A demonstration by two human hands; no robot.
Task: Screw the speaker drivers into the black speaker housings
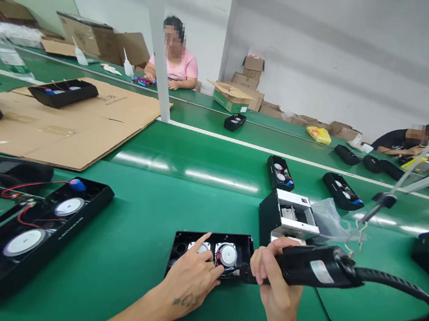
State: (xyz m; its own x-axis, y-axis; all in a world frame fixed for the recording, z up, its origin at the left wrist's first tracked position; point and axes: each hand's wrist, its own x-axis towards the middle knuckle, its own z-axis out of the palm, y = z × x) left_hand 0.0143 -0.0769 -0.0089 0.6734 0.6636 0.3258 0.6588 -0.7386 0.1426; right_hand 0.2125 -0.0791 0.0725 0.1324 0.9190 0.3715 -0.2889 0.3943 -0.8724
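A black speaker housing with two round white-backed speaker drivers lies on the green bench before me. My left hand rests over it, index finger stretched toward the far rim, the other fingers bent near the drivers. Part of the left driver is hidden under that hand; the right driver shows with red and black wires beside it. My right hand is wrapped round a black electric screwdriver, held nearly level. Its tip end points left at the housing's right side; whether it touches a screw, I cannot tell.
A screw feeder stands just behind the screwdriver, whose thick cable loops right. At left lies a larger opened housing with wires. Cardboard covers the far left. More housings sit on the line; two people work beyond.
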